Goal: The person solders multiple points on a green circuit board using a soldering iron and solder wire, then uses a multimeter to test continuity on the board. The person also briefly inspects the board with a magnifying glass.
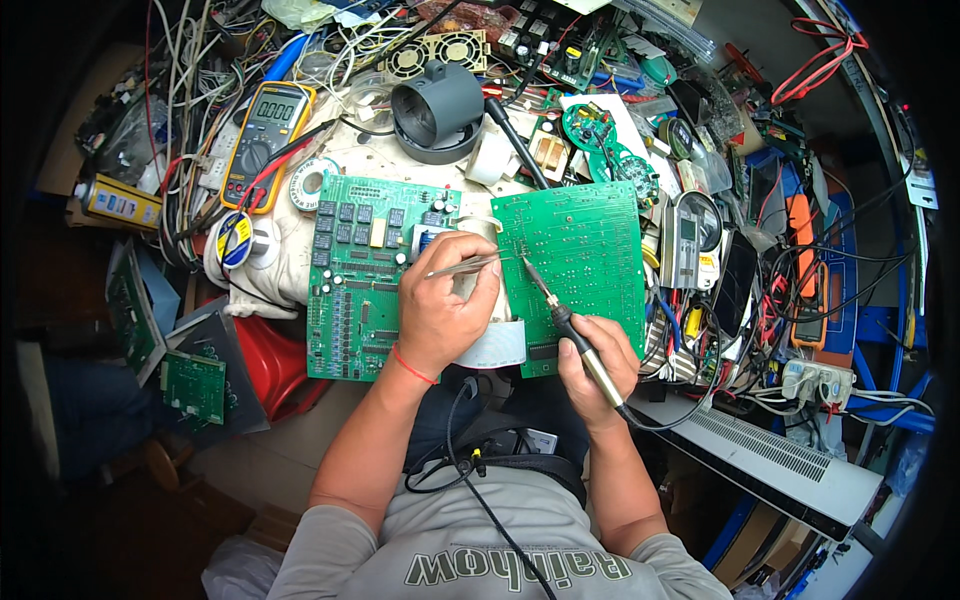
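My left hand (445,308) pinches a pair of metal tweezers (462,267), their tips reaching over the left part of a green circuit board (590,250). In my right hand (604,368) is a soldering iron (588,358), held like a pen, its tip close to the tweezer tips at the board. I cannot tell whether either tip touches a joint. This board shows its solder side. To its left lies a second green board (355,300) with black relays and chips. A grey ribbon cable (495,346) runs between the two boards.
A yellow multimeter (268,145) with leads stands at the left, near solder spools (235,240). Behind the boards are a dark grey cylinder (437,108) and two round green boards (605,145). Tangled wires and parts crowd the bench. The iron's cord (665,425) curves right.
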Motion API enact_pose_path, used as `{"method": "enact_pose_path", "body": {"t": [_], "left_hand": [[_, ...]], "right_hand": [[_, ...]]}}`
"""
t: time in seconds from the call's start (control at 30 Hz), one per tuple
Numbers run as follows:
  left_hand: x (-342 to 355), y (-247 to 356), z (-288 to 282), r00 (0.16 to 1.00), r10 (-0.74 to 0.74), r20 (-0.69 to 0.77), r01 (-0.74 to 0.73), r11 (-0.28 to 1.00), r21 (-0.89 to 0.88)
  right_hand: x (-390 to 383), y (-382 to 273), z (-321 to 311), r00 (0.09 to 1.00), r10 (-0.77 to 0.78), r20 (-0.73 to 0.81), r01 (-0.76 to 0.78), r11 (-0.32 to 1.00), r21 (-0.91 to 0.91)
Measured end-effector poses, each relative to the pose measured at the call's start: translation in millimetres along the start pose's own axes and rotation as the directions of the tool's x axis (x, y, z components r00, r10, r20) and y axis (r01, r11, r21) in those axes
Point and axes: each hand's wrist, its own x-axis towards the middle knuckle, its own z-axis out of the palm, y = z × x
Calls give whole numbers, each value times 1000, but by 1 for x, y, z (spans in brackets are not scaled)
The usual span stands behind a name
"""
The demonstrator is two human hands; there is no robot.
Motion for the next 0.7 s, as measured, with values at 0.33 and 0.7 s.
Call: {"method": "enact_pose_path", "body": {"t": [0.33,0.7], "left_hand": [[0,0,0,1000,10,-3,-10,1000,7],[0,0,0,1000,-7,-3,7,1000,3]], "right_hand": [[1,0,1,1000,-10,6,10,1000,-17],[0,-1,0,1000,8,6,-8,999,-40]]}}
